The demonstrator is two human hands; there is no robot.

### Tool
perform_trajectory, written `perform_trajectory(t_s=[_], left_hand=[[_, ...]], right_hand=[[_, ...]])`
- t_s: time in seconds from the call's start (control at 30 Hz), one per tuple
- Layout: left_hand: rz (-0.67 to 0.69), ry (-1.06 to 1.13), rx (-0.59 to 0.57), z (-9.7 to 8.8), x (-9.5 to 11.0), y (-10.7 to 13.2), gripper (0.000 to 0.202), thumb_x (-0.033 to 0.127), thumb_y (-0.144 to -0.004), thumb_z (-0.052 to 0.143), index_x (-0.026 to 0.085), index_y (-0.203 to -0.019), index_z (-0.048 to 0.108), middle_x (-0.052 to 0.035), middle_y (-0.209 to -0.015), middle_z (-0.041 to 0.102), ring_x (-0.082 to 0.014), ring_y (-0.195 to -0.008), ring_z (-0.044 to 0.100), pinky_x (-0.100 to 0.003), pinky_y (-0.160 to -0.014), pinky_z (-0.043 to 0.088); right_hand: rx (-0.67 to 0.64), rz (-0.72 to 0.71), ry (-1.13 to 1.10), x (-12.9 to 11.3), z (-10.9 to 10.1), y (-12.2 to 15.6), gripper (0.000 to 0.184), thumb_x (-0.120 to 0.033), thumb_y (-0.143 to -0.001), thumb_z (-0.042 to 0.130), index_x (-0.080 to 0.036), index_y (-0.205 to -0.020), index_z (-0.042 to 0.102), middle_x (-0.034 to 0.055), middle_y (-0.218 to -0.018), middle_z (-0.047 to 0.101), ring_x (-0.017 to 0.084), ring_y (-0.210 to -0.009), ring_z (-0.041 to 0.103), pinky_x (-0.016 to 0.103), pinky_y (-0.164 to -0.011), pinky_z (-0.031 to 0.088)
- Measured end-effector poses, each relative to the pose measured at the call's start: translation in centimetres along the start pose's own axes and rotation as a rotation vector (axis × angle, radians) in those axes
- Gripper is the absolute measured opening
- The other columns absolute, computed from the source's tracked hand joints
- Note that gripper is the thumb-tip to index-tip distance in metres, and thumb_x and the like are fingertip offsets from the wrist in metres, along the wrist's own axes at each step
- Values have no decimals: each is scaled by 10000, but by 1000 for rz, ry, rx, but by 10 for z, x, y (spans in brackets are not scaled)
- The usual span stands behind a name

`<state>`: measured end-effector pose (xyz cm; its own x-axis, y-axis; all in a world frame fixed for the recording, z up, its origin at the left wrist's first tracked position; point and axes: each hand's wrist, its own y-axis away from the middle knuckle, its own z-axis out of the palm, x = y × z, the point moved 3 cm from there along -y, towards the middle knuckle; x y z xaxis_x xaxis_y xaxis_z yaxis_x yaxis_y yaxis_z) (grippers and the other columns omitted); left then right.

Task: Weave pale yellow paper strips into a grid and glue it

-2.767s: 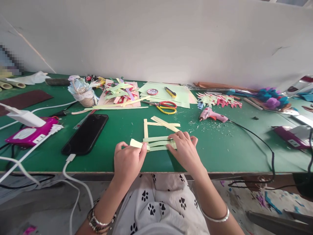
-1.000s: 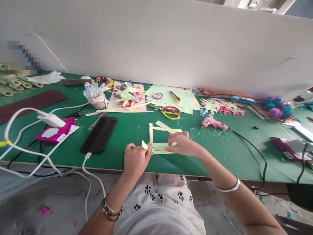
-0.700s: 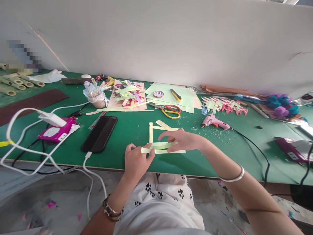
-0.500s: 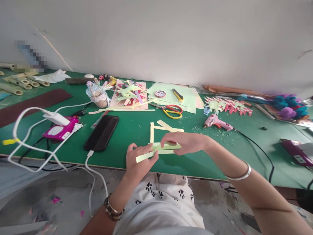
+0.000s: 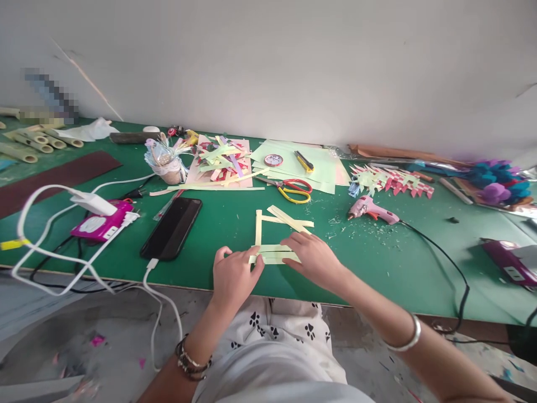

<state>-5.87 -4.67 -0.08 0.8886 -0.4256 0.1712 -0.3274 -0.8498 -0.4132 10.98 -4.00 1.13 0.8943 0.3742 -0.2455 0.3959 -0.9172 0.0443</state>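
Pale green strips point(image 5: 276, 254) held flat near the front edge of the worktop point(image 5: 222, 224). The strips lie side by side, crosswise to the person, between the two hands. The left hand point(image 5: 237, 273) rests at their left ends, thumb and forefinger a narrow way apart; whether these pinch the paper cannot be told. The right hand point(image 5: 314, 258) lies over the right ends, thumb and fingers spread wide, a placement that presumably keeps the strips level and aligned. Just beyond, a yellow upright strip point(image 5: 259, 228) meets the green ones near the left hand, while a slanting strip point(image 5: 289, 219) crosses another yellow strip. Farther back lie scissors point(image 5: 298, 191), a cutter point(image 5: 304, 162) and, to the right, a pink glue gun point(image 5: 373, 211), apparently set aside within reach so that both hands may work the paper
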Motion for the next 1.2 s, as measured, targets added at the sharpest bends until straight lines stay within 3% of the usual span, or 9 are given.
perform_trajectory(t_s=[0.17,0.3,0.4,0.57,0.77,0.9,1.03,1.2], left_hand=[[9,-3,-14,1,0,-1,259,220,-846,448,213,-867,706,-8,-553,671,-141,-491,568,-343,-751,305],[15,-12,-23,2,1,-2,265,222,-852,441,212,-865,705,-10,-552,670,-146,-492,565,-343,-745,300],[13,-14,-34,2,1,-2,270,221,-855,433,211,-870,702,-11,-551,669,-146,-489,561,-342,-736,299],[14,-22,-25,2,0,-1,254,212,-845,447,214,-872,699,-10,-552,667,-144,-497,562,-340,-734,297],[29,-26,-20,1,3,-1,235,258,-843,465,209,-888,691,-10,-566,674,-154,-512,573,-342,-722,297],[35,-27,-17,0,9,-2,214,320,-825,485,210,-845,667,4,-611,684,-159,-532,572,-349,-741,302],[50,-97,39,2,14,-4,222,315,-813,480,201,-721,646,0,-524,629,-170,-493,541,-370,-752,306],[51,-151,47,5,16,-6,252,273,-816,466,200,-621,609,-7,-521,627,-182,-491,544,-391,-803,300]], right_hand=[[108,102,-46,-4,29,8,323,-176,-822,538,-167,-1142,494,85,-1025,578,212,-950,548,327,-766,431],[73,144,-153,1,28,6,340,-118,-821,517,-178,-1154,484,58,-1025,582,180,-905,568,332,-799,362],[36,137,-108,0,22,4,284,-88,-825,492,-202,-1082,533,39,-966,599,178,-884,568,327,-760,309],[49,36,69,-3,19,0,267,-40,-811,466,-218,-960,599,35,-874,604,189,-881,537,369,-820,246],[183,-138,271,-8,9,-6,318,-8,-824,368,-207,-827,617,32,-859,606,169,-846,504,446,-952,101],[91,-313,362,-21,-9,-17,318,-11,-831,340,-185,-807,605,25,-751,602,149,-726,508,378,-898,180],[-33,-439,407,-36,-20,-30,258,-11,-814,362,-149,-804,580,35,-692,613,141,-623,522,318,-777,235],[-39,-463,378,-44,-23,-38,257,-53,-833,365,-114,-1039,507,15,-609,604,144,-537,532,319,-762,231]])
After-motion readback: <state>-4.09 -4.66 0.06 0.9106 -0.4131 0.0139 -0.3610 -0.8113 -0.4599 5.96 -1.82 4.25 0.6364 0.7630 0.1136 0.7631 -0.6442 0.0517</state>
